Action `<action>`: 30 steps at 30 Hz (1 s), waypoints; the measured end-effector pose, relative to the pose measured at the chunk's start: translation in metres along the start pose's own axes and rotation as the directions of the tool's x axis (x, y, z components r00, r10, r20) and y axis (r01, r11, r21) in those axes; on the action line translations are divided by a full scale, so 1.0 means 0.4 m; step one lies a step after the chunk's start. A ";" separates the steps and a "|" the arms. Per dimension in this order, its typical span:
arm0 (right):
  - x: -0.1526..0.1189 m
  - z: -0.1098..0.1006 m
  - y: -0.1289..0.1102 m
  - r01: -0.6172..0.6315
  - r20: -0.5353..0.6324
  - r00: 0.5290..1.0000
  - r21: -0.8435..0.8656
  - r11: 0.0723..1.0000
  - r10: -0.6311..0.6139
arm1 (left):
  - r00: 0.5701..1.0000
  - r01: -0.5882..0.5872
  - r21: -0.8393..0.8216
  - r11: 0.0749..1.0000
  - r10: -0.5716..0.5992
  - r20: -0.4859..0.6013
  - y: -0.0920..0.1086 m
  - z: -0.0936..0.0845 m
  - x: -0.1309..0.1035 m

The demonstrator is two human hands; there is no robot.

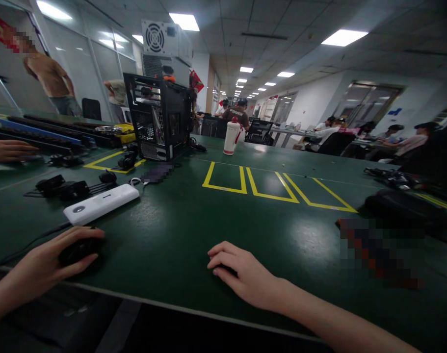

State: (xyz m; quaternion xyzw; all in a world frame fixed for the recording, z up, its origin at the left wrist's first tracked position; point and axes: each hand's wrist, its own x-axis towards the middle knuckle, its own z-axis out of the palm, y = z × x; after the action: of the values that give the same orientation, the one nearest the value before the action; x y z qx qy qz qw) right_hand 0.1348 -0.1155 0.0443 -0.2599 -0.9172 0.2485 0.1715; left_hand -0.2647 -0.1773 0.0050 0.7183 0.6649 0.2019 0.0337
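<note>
My left hand (pixel 56 257) is wrapped round a black computer mouse (pixel 79 249) near the front edge of the green table (pixel 164 274). Its thumb and index finger lie along the sides of the mouse. Just beyond it lies a long white device (pixel 101 203) with a round dark spot at one end, like a power bank, with a short white cable. My right hand (pixel 241 272) rests on the bare table top, its fingers loosely bent and slightly apart, with nothing visible in them. A shadow darkens the gap under its palm.
An open black computer case (pixel 164 117) carries power supply units (pixel 164 41). A white bottle (pixel 231 138) stands beyond yellow tape outlines (pixel 225 189). Black camera-like pieces (pixel 74 190) lie left. Another person's hand (pixel 12 149) is at far left; a black bag (pixel 392 211) lies right.
</note>
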 end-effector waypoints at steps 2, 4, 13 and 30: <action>-0.006 -0.012 0.014 -0.009 -0.010 1.000 -0.015 1.000 0.009 | 0.998 0.009 -0.062 0.998 -0.005 0.055 0.056 0.005 0.042; -0.002 -0.019 0.028 -0.014 -0.021 1.000 -0.028 1.000 0.013 | 0.994 -0.034 -0.114 0.993 0.045 0.096 0.133 0.020 0.097; 0.096 -0.035 0.203 -0.258 -0.343 0.865 0.323 0.911 0.367 | 0.932 -0.334 -0.295 0.895 0.361 0.041 0.470 0.236 0.434; 0.139 -0.091 0.371 -0.176 -0.439 0.768 0.556 0.813 0.466 | 0.840 -0.322 -0.663 0.676 0.527 0.130 0.502 0.338 0.608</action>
State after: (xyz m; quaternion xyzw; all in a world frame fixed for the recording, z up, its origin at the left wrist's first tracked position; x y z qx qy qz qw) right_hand 0.1642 0.0391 0.0035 -0.4276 -0.6734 0.4089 0.4432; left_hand -0.0221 0.0654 0.0045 0.8250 0.3593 0.2940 0.3221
